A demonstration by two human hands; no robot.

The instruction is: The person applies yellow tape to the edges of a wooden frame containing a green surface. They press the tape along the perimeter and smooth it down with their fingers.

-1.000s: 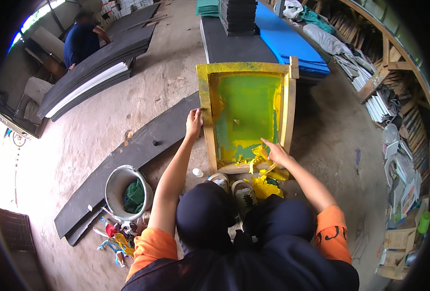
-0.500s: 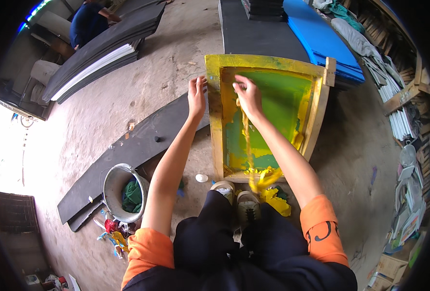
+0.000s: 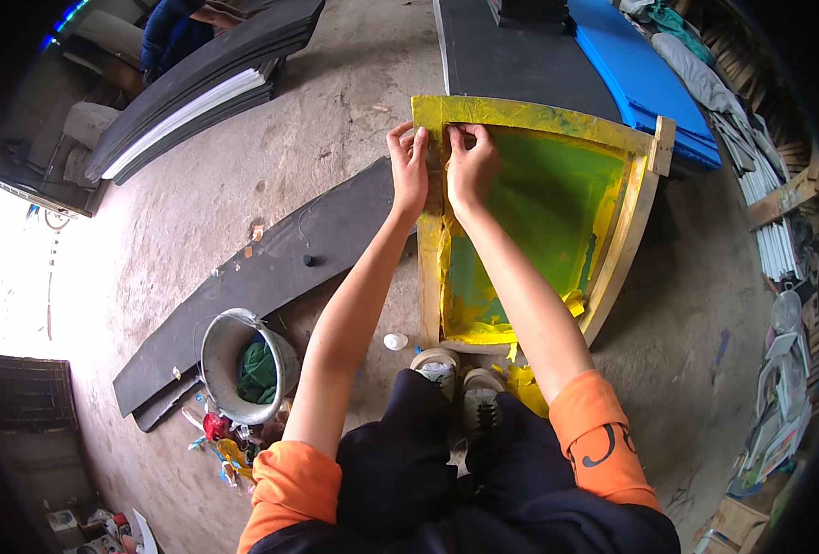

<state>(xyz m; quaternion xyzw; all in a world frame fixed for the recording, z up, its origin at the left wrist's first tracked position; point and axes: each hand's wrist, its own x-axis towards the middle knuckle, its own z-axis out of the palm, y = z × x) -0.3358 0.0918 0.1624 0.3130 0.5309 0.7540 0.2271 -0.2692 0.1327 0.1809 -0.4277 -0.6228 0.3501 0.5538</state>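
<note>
A wooden screen-printing frame (image 3: 649,222) with yellow-smeared bars and green mesh (image 3: 557,212) leans upright before me. My left hand (image 3: 409,175) is at the outer side of its upper left bar, thumb against the wood and fingers apart, holding nothing. Inside the top left corner, my right hand (image 3: 472,171) pinches with thumb and fingers; what lies between the tips is too small to make out. Yellow film clings along the inner edges of the frame. Crumpled yellow scraps (image 3: 525,386) lie on the floor beside my right shoe.
To the left stands a metal bucket (image 3: 285,369) with green cloth (image 3: 257,374) inside, next to coloured rags (image 3: 229,452). A long black sheet (image 3: 243,286) lies behind it. Blue sheets (image 3: 645,83) are stacked beyond the frame. Another person (image 3: 171,37) is by black sheets (image 3: 206,78).
The yellow strip that dangled from my right hand no longer shows there. That hand has moved up into the frame's top left corner, and my left hand now touches the bar.
</note>
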